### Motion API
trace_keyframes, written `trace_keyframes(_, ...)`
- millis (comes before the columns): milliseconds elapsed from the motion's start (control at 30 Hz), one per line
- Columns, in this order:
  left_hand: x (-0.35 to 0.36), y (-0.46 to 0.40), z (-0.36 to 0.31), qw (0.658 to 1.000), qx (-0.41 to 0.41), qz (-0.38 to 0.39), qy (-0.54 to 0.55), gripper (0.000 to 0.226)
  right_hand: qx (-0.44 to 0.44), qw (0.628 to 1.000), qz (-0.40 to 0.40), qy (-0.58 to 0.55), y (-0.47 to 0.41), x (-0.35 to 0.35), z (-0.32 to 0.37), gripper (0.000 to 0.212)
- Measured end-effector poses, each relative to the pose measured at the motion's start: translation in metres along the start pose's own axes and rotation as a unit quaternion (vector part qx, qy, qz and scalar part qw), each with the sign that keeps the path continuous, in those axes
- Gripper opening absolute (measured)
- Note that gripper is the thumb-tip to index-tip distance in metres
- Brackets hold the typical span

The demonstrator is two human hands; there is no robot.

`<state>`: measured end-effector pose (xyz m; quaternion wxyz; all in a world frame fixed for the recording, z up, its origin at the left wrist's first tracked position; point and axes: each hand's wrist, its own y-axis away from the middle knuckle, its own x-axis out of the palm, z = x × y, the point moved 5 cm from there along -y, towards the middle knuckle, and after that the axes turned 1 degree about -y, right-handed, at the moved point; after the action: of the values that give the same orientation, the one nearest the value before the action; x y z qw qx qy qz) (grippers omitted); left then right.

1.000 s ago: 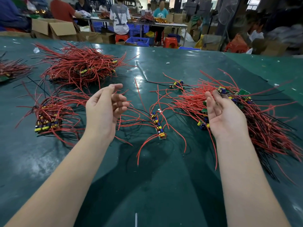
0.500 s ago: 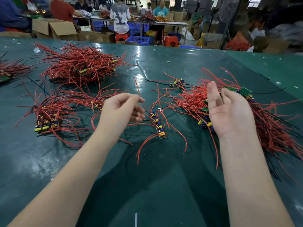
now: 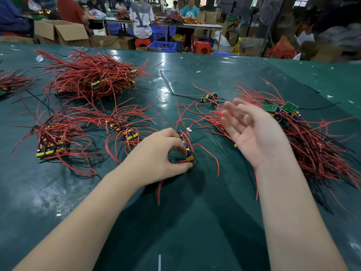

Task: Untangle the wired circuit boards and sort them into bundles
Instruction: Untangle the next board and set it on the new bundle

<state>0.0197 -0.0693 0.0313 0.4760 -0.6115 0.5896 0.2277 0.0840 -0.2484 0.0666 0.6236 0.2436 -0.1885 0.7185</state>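
- The left hand (image 3: 159, 153) is down on the dark green worktop (image 3: 195, 222), fingers and thumb curled in a pinch on a small circuit board with yellow and blue parts and long red wires (image 3: 187, 148) that lies near the middle of the worktop.
- The right hand (image 3: 252, 133) is lifted above the worktop, palm turned up and fingers spread loosely; the fingertips are blurred, and it holds nothing.
- Behind and beside the right hand, at about three o'clock from the pinched board, sprawls a big tangled heap of red and black wires with green circuit boards (image 3: 304, 137).
- At about nine o'clock from the pinched board lies a smaller loose cluster of boards with red wires (image 3: 123, 130), just beside the left hand.
- Farther out at nine o'clock sits a tight stacked bundle of boards with yellow parts (image 3: 51, 143).
- At about eleven o'clock, well apart from the hands, rests a large mound of red-wired boards (image 3: 91, 79).
- A lone small board with a black wire (image 3: 210, 97) lies at one o'clock.
- Beyond the worktop's far edge, open brown cardboard boxes (image 3: 60, 32) and red plastic stools (image 3: 202, 46) stand among seated people.
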Motion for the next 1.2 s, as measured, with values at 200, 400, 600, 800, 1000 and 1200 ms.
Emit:
trace_keyframes(200, 0.003, -0.003, 0.003, 1.0, -0.001, 0.005, -0.005, 0.019, -0.01, 0.88, 0.042, 0.473, -0.006, 0.001, -0.027, 0.023)
trace_keyframes(400, 0.001, -0.004, 0.008, 0.999, -0.031, -0.024, -0.015, 0.022, 0.042, 0.765, 0.075, 0.638, -0.008, -0.003, -0.051, 0.016)
trace_keyframes(600, -0.008, -0.005, 0.008, 0.985, -0.085, -0.136, 0.07, 0.027, 0.141, 0.9, 0.075, 0.404, -0.002, 0.009, -0.058, 0.024)
trace_keyframes(800, -0.023, -0.004, 0.013, 0.942, -0.149, -0.2, 0.227, 0.03, 0.163, 0.974, 0.059, 0.146, 0.0, 0.012, -0.056, 0.023)
trace_keyframes(1000, -0.021, -0.004, 0.008, 0.94, -0.129, -0.186, 0.254, 0.028, 0.112, 0.968, 0.131, 0.185, 0.003, 0.022, -0.061, 0.017)
trace_keyframes(1200, -0.015, -0.005, 0.0, 0.945, -0.088, -0.151, 0.275, 0.021, 0.097, 0.976, 0.132, 0.144, 0.002, 0.022, -0.061, 0.015)
